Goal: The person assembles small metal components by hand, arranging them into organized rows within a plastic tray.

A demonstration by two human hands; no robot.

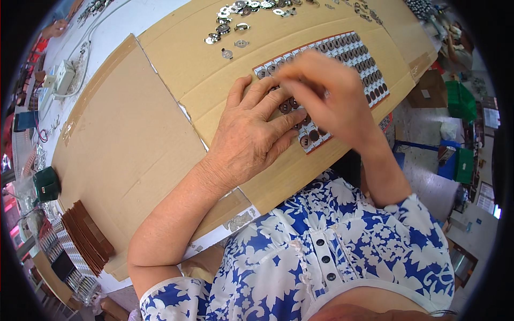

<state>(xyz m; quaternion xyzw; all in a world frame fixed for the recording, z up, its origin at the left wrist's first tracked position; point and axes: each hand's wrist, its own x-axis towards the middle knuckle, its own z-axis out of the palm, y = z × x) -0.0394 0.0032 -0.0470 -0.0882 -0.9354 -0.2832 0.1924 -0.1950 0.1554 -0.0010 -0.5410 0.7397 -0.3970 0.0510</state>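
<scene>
A flat reddish-brown board [378,62] lies on the cardboard, set with rows of small round metal parts on pale squares. My left hand [248,124] rests on its left end, fingers spread and stretched out. Over the board, my right hand [332,88] is bent with thumb and fingers drawn together in a pinch near the left fingertips. Motion smears it, and whatever is between its fingertips cannot be made out. Both hands hide part of the rows. Loose metal discs with small tabs [242,27] lie scattered beyond the board, a few of them nearer the left hand.
Cardboard sheets [123,123] cover the table, with a seam left of my hands. A stack of brown boards [88,238] stands at the lower left. A white power strip [65,75] with cables lies at the far left. Green crates [460,101] stand on the right; another person's hand [53,29] shows top left.
</scene>
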